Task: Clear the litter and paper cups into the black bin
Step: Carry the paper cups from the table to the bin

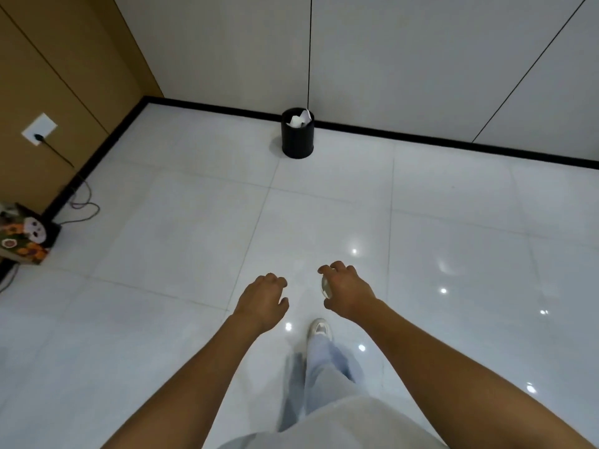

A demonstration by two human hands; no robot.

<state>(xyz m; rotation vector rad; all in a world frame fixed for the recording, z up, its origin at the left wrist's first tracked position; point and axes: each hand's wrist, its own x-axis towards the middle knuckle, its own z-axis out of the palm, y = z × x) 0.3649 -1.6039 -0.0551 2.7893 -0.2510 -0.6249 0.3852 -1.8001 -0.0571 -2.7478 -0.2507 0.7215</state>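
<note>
Against the far baseboard, black bin (pixel 297 137) holding white paper, open tiled floor (pixel 324 215) before it, right hand (pixel 345 288) grip clamped on paper cup (pixel 325 286), left hand (pixel 264 298) loosely curled, holding nothing.

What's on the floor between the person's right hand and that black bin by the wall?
Nothing: in the head view, only bare glossy white floor tiles lie between the right hand, holding a white paper cup, and the round black bin.
</note>
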